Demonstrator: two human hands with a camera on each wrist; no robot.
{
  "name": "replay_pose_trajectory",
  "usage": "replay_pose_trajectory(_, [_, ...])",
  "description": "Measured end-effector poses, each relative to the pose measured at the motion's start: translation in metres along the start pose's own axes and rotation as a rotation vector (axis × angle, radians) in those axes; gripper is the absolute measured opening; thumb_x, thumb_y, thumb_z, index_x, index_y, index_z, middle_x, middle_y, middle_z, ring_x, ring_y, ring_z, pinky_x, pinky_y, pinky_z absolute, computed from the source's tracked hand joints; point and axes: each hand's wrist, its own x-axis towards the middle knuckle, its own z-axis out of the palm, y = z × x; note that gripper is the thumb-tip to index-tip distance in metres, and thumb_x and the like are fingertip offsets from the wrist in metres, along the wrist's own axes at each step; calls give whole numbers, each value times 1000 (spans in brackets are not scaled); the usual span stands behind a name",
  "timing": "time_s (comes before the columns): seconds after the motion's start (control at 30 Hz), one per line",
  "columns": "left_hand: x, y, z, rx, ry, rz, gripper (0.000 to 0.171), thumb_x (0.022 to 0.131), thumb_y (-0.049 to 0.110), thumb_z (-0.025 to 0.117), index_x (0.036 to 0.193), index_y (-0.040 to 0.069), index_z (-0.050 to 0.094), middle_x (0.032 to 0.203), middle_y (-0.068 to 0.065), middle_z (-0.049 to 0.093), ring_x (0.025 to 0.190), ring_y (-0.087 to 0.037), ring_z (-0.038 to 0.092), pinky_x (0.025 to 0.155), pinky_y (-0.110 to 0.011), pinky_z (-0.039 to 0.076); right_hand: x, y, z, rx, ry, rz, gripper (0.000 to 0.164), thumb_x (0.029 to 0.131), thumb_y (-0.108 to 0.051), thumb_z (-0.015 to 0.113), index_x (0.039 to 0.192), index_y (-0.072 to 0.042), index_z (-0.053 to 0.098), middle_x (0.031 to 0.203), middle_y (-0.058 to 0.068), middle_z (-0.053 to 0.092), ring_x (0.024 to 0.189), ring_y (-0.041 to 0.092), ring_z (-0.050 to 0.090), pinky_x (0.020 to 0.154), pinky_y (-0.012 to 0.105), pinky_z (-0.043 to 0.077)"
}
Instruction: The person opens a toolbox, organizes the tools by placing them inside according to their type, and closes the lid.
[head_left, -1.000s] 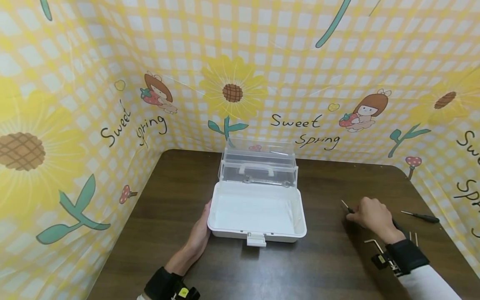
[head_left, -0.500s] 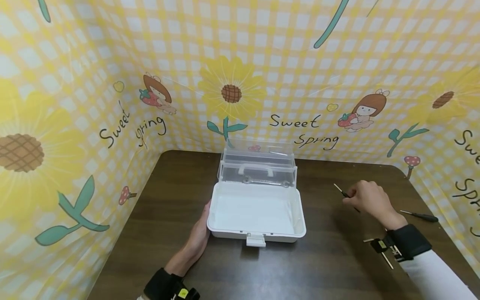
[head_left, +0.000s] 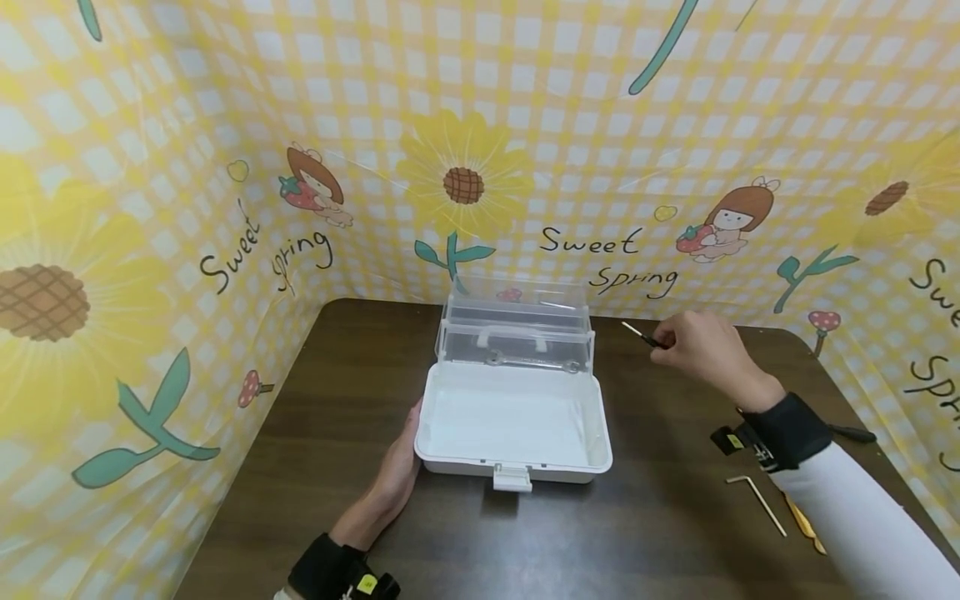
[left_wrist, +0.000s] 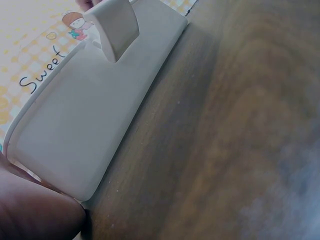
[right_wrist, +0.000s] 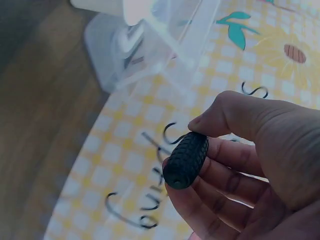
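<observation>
A white toolbox (head_left: 513,421) sits on the dark wooden table, its base facing up and its clear upper trays (head_left: 517,321) folded back. A metal wrench (head_left: 534,363) lies in one tray. My left hand (head_left: 393,471) rests along the box's left side; a digit (left_wrist: 37,207) touches the front corner in the left wrist view. My right hand (head_left: 705,354) pinches a small screwdriver (head_left: 647,337) between thumb and fingers, to the right of the trays. Its shaft points left, and its ribbed black handle (right_wrist: 186,159) shows in the right wrist view.
An L-shaped hex key (head_left: 761,504) lies on the table at the right. Beside it an orange-handled tool (head_left: 804,525) is partly under the right sleeve. Another black-handled screwdriver (head_left: 855,434) is partly hidden by the wrist strap. Patterned cloth (head_left: 600,167) walls the table.
My right hand has lifted the screwdriver off the table and carried it left and toward the back. The left hand and toolbox have stayed put.
</observation>
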Motion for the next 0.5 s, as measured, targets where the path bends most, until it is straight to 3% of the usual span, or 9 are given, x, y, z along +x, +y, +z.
replay_pose_trajectory(0.27, [0, 1, 0, 1, -4, -5, 75, 114, 58, 18, 171, 12, 2, 179, -7, -1, 164, -26, -4, 131, -56, -1, 31, -27, 0, -27, 20, -119, 40, 81, -5, 76, 59, -20, 47, 58, -9, 29, 54, 10, 26, 54, 29, 17])
replay_pose_trajectory(0.37, [0, 1, 0, 1, 2, -4, 76, 114, 58, 18, 171, 11, 2, 179, -7, 0, 164, -27, -4, 131, -56, -1, 43, -37, 2, -41, 13, -142, 44, 81, -5, 75, 58, -21, 41, 58, -10, 27, 53, 10, 25, 53, 29, 16])
replay_pose_trajectory(0.5, [-1, 0, -1, 0, 2, -2, 76, 114, 58, 19, 171, 12, 2, 179, -7, 0, 164, -27, -4, 130, -57, -1, 61, -50, 4, -42, -28, -164, 38, 85, -5, 75, 59, -20, 51, 57, -8, 35, 53, 12, 32, 52, 28, 20])
